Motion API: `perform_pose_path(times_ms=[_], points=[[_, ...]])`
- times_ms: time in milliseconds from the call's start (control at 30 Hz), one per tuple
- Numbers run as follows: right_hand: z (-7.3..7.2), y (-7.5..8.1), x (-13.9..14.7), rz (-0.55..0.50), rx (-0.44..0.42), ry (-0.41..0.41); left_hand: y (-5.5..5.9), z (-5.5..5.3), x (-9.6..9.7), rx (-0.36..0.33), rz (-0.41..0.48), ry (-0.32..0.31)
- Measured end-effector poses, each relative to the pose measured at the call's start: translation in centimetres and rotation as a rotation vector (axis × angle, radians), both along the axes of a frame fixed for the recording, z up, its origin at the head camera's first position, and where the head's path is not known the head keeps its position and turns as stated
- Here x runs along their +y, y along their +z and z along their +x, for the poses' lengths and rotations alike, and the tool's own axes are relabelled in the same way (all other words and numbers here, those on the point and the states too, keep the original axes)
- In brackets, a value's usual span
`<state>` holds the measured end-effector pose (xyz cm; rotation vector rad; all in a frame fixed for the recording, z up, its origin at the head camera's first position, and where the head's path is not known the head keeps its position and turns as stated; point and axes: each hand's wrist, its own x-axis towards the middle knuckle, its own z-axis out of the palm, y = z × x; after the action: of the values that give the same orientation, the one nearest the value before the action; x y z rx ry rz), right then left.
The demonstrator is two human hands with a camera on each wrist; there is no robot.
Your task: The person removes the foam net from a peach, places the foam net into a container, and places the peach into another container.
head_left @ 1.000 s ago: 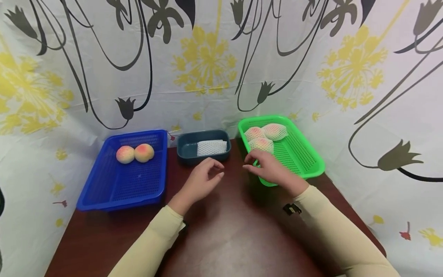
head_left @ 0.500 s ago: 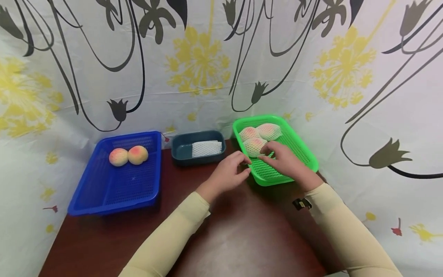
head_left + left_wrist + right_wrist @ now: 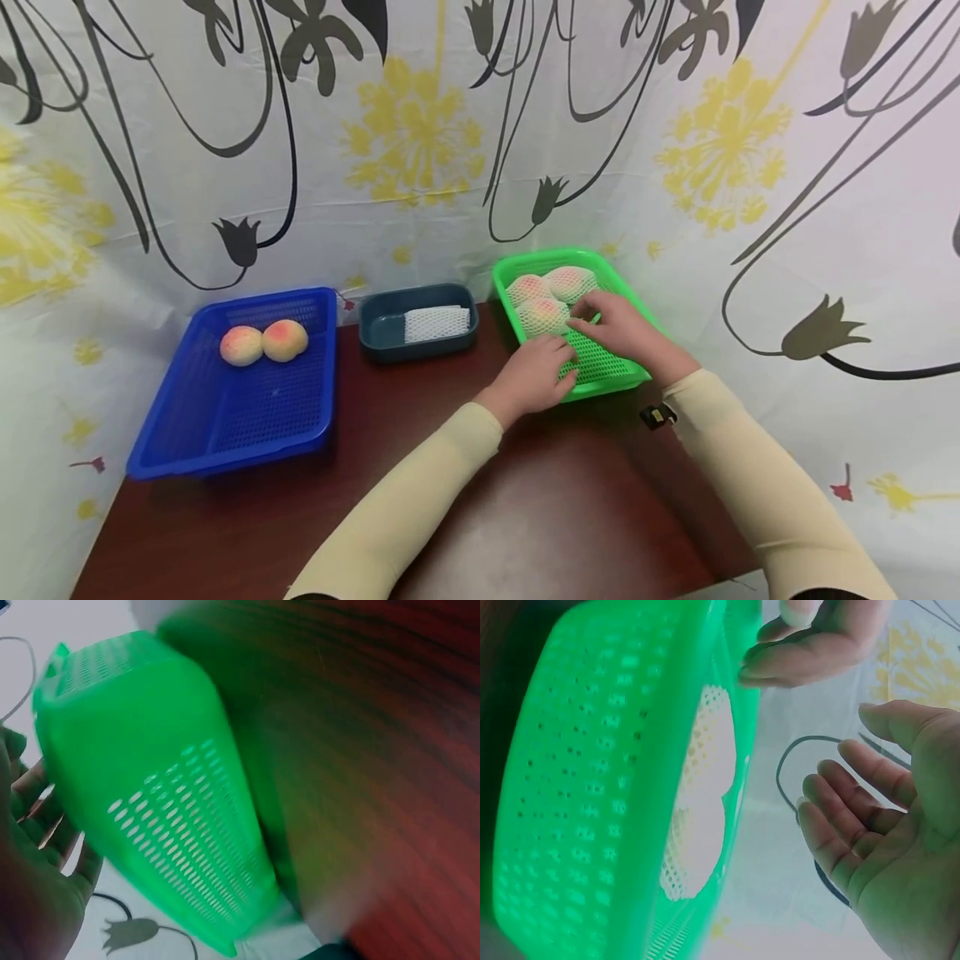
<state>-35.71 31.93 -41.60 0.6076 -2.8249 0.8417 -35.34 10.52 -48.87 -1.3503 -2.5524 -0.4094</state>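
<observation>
A green plastic basket stands at the back right, holding three peaches in white foam net sleeves. Over the basket, beside the nearest netted peach, hovers my right hand, its fingers loosely bent and holding nothing. My left hand is at the basket's near-left rim with bent fingers; nothing shows in its grasp. The left wrist view has the fingers beside the basket's outer wall, and contact is unclear. From the right wrist, my right palm faces the basket with no object in it.
A blue basket with two bare peaches sits at the left. Between the baskets is a dark teal tray holding white foam net sleeves. Patterned cloth hangs behind the brown table.
My left hand has moved right, from the middle of the table to the green basket's rim. My right hand has moved further in over the basket. The view has turned slightly right.
</observation>
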Motion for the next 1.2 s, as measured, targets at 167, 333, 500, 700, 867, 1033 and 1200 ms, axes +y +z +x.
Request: perform_pose_path(times_ms=[167, 333, 500, 700, 867, 1033, 1200], points=[[-1.4, 0.3, -0.3, 0.034, -0.05, 0.002, -1.4, -0.2, 0.9, 0.027, -0.107, 0.081], [-3.5, 0.5, -0.4, 0.065, -0.081, 0.016, -2.0, -0.2, 0.9, 0.044, -0.157, 0.123], [-6.2, 0.5, -0.6, 0.135, -0.063, 0.046, -2.1, -0.2, 1.0, 0.047, -0.158, 0.132], [-8.9, -0.2, -1.3, 0.285, -0.068, 0.094, -2.2, -0.1, 1.1, 0.042, -0.17, 0.138], [-10.3, -1.3, -2.2, 0.324, -0.106, 0.143, -2.2, -0.1, 1.2, 0.052, -0.171, 0.139], [-11.3, -2.7, -3.1, 0.377, -0.126, 0.167, -2.2, 0.0, 1.4, 0.054, -0.155, 0.132], [-11.7, -3.4, -3.7, 0.431, -0.156, 0.192, -2.4, 0.0, 1.7, 0.062, -0.153, 0.126]])
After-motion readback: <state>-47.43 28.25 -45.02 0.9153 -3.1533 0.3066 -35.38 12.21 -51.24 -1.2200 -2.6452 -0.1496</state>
